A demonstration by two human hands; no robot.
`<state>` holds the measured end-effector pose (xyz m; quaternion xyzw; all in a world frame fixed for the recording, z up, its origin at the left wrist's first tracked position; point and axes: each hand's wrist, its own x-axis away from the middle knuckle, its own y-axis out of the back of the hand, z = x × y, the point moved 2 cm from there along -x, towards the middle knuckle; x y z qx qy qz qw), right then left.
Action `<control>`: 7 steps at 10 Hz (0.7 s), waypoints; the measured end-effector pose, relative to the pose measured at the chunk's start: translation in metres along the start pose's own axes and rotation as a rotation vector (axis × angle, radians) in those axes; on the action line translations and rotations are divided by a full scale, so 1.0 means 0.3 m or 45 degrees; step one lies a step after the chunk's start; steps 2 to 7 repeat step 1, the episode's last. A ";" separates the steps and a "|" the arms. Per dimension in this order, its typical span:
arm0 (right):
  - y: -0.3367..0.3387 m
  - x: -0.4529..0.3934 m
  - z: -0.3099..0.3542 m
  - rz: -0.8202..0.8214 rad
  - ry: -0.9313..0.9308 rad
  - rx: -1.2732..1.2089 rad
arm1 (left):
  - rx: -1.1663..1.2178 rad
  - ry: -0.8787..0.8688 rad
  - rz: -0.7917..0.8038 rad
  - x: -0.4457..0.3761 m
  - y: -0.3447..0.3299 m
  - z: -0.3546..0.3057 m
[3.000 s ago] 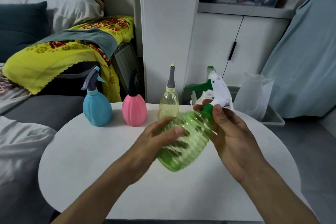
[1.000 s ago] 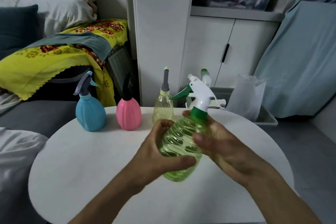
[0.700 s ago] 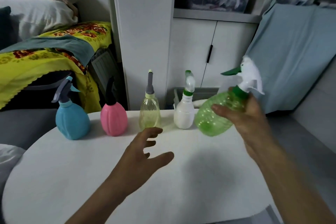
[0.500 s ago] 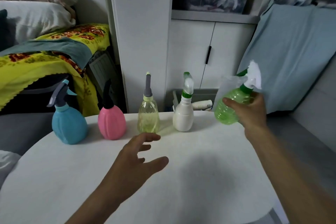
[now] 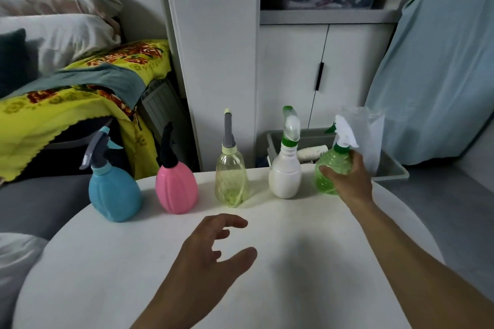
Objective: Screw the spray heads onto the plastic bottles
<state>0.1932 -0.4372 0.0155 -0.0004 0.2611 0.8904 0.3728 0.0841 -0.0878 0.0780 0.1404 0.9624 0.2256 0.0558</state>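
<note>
Several spray bottles stand in a row at the far side of the round white table (image 5: 294, 288), each with a spray head on: a blue bottle (image 5: 115, 192), a pink bottle (image 5: 176, 187), a clear yellow bottle (image 5: 232, 181), a white bottle (image 5: 285, 176) and a green ribbed bottle (image 5: 330, 168) with a white and green spray head (image 5: 343, 133). My right hand (image 5: 347, 181) grips the green bottle upright at the right end of the row, at the table surface. My left hand (image 5: 213, 251) hovers over the table's middle, fingers spread and holding nothing.
A grey bin (image 5: 390, 168) with a clear plastic bag (image 5: 366, 136) sits behind the table at the right. A white cabinet (image 5: 320, 67) stands behind. A bed with a yellow blanket (image 5: 53, 104) lies to the left, and a blue cloth (image 5: 441, 75) hangs at the right.
My left hand let go of the green bottle. My right hand carried it alone to the far right and lowered it upright beside the white bottle at the row's end.
</note>
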 end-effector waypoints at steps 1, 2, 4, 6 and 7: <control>0.011 0.012 -0.020 0.038 -0.055 -0.073 | 0.036 -0.017 -0.023 0.008 0.007 -0.009; 0.011 0.012 -0.020 0.038 -0.055 -0.073 | 0.036 -0.017 -0.023 0.008 0.007 -0.009; 0.011 0.012 -0.020 0.038 -0.055 -0.073 | 0.036 -0.017 -0.023 0.008 0.007 -0.009; 0.011 0.012 -0.020 0.038 -0.055 -0.073 | 0.036 -0.017 -0.023 0.008 0.007 -0.009; 0.011 0.012 -0.020 0.038 -0.055 -0.073 | 0.036 -0.017 -0.023 0.008 0.007 -0.009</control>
